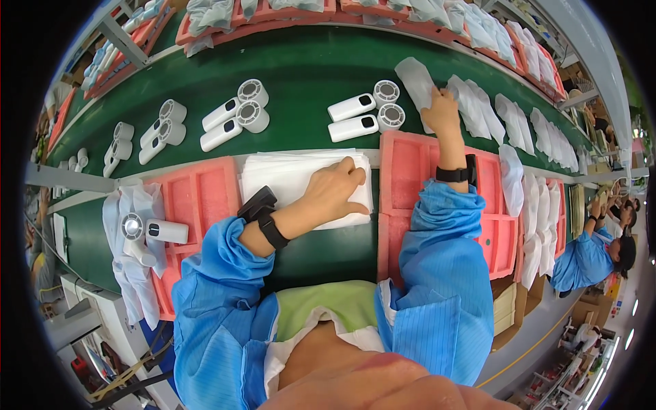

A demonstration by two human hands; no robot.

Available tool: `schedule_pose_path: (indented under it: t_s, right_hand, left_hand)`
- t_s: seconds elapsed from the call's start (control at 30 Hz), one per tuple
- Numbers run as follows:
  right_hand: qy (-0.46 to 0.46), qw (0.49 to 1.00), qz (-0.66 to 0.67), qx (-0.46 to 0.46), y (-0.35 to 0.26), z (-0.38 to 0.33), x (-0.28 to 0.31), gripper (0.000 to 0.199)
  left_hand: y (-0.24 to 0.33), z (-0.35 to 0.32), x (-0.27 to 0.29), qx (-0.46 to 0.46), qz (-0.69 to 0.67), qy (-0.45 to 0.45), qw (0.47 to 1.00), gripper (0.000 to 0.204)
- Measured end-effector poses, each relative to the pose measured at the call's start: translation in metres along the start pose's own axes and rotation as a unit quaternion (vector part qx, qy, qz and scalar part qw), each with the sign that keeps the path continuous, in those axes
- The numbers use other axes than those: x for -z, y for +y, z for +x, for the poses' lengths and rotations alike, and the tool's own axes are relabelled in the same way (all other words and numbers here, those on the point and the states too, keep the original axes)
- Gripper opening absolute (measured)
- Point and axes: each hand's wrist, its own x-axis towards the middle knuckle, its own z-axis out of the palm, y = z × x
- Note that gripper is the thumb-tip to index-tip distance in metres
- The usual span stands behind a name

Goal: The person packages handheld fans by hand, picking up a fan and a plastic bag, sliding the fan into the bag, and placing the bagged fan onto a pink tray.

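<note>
My left hand (335, 188) lies flat on a stack of white foam bags (287, 176) at the near edge of the green conveyor belt (307, 75), fingers pinching the top sheet. My right hand (441, 113) reaches out over the belt and presses on a white bagged item (418, 80) lying there. Two white handheld fans (362, 117) lie side by side on the belt just left of that hand. Both wrists wear black bands and blue sleeves.
More white fans (236, 115) lie in pairs further left on the belt. Pink foam trays (410, 167) sit in front of me; another tray (198, 198) lies left, beside a fan on bags (147, 229). Bagged items (519, 126) line the belt to the right. Another worker (591, 253) sits at right.
</note>
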Motion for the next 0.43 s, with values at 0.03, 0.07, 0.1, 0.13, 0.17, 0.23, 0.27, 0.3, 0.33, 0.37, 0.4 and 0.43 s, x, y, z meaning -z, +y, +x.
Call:
schedule_pose_path:
  t_s: [0.03, 0.07, 0.1, 0.13, 0.17, 0.23, 0.27, 0.3, 0.33, 0.37, 0.4, 0.43]
  right_hand:
    - [0.000, 1.000, -0.001, 0.000, 0.001, -0.001, 0.004, 0.056]
    - [-0.081, 0.993, 0.083, 0.029, -0.007, -0.001, 0.021, 0.057]
    - [-0.162, 0.971, 0.166, 0.058, -0.016, 0.000, 0.037, 0.058]
    - [-0.238, 0.937, 0.242, 0.080, -0.019, -0.001, 0.047, 0.058]
    - [-0.237, 0.938, 0.239, 0.077, -0.024, -0.002, 0.045, 0.058]
    - [-0.296, 0.862, 0.409, 0.036, -0.042, -0.003, 0.033, 0.056]
    - [-0.320, 0.811, 0.490, 0.016, -0.046, -0.003, 0.032, 0.054]
    - [-0.320, 0.811, 0.489, 0.016, -0.046, -0.003, 0.033, 0.054]
    - [-0.309, 0.815, 0.491, -0.009, -0.045, -0.003, 0.034, 0.055]
    - [-0.298, 0.818, 0.492, -0.035, -0.042, -0.003, 0.036, 0.057]
    - [-0.288, 0.819, 0.493, -0.057, -0.044, -0.002, 0.042, 0.058]
    - [-0.289, 0.818, 0.494, -0.055, -0.046, -0.002, 0.041, 0.058]
  left_hand:
    - [-0.002, -0.001, -0.002, -0.012, 0.013, -0.001, 1.000, 0.027]
    - [-0.005, -0.003, -0.003, -0.020, 0.027, -0.001, 0.999, 0.027]
    - [-0.008, -0.005, -0.005, -0.017, 0.027, 0.000, 0.999, 0.027]
    - [-0.009, -0.004, -0.007, -0.017, 0.031, 0.000, 0.999, 0.025]
    - [-0.010, -0.002, -0.009, -0.016, 0.035, -0.001, 0.999, 0.024]
    - [-0.011, 0.000, -0.009, -0.015, 0.039, -0.001, 0.999, 0.022]
    - [-0.010, 0.000, -0.007, -0.005, 0.027, -0.017, 0.999, 0.020]
    - [-0.009, 0.001, -0.005, 0.005, 0.014, -0.033, 0.999, 0.018]
    - [-0.009, 0.001, -0.003, 0.015, 0.002, -0.050, 0.999, 0.016]
    - [-0.010, 0.003, 0.001, 0.014, 0.002, -0.050, 0.999, 0.016]
    - [-0.012, 0.005, 0.009, 0.036, -0.047, -0.063, 0.996, 0.015]
    - [-0.014, 0.008, 0.019, 0.058, -0.097, -0.075, 0.991, 0.014]
